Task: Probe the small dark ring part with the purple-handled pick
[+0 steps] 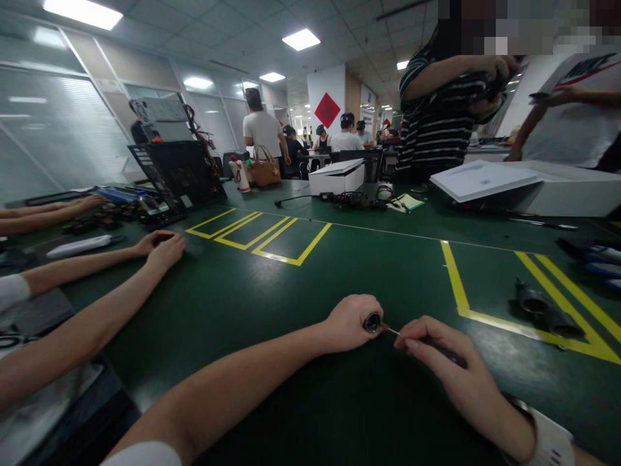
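Note:
My left hand [350,323] is closed around a dark cylindrical metal part [373,322], whose round open end faces me. Most of that part is hidden in my fist. In my right hand [449,359] is a screwdriver [452,355] with a dark handle, gripped between thumb and fingers. Its thin shaft points left at the side of the metal part, and the tip seems to meet it near my left fingers. To the right, a dark metal fitting [548,309] of similar look lies across the yellow tape.
Yellow tape outlines [279,259] mark the green table [233,304]. Another person's hands [165,249] rest at the left, near a dark computer case [177,175]. White boxes [337,180], cables [349,200] and blue-handled tools [604,266] lie farther back. People stand beyond the table.

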The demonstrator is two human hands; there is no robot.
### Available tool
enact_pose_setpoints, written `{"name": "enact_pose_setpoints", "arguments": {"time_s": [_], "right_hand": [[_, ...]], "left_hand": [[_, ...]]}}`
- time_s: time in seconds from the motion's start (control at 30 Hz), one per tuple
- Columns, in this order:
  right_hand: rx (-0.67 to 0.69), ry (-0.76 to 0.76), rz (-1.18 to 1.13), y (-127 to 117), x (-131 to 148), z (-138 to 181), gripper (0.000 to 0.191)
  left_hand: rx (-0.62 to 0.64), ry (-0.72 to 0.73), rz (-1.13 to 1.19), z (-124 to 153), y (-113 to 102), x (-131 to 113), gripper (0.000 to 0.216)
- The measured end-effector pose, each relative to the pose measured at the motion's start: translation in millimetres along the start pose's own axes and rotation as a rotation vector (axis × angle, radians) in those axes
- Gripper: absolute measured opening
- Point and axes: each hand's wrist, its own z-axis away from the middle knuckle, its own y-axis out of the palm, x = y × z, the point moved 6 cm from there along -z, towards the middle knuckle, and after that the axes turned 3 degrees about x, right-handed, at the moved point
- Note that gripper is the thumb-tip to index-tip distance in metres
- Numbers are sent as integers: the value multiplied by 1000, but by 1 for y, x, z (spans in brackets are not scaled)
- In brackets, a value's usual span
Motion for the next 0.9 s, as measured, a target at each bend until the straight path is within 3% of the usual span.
{"name": "enact_pose_setpoints", "arguments": {"time_s": [0.17,0.3,0.5,0.63,0.9], "right_hand": [[-51,107,-311,-3,-12,-6,14],[-83,163,-425,0,-14,-6,12],[-67,41,-154,-1,-7,1,16],[-27,44,-63,1,-4,2,17],[-105,169,-500,-1,-15,-4,11]], "left_hand": [[-42,34,126,1,-5,-4,16],[-17,13,158,1,-4,-3,16],[-15,-19,82,1,-4,0,16],[0,-32,43,1,-3,0,14],[-29,31,175,2,-5,-2,17]]}}
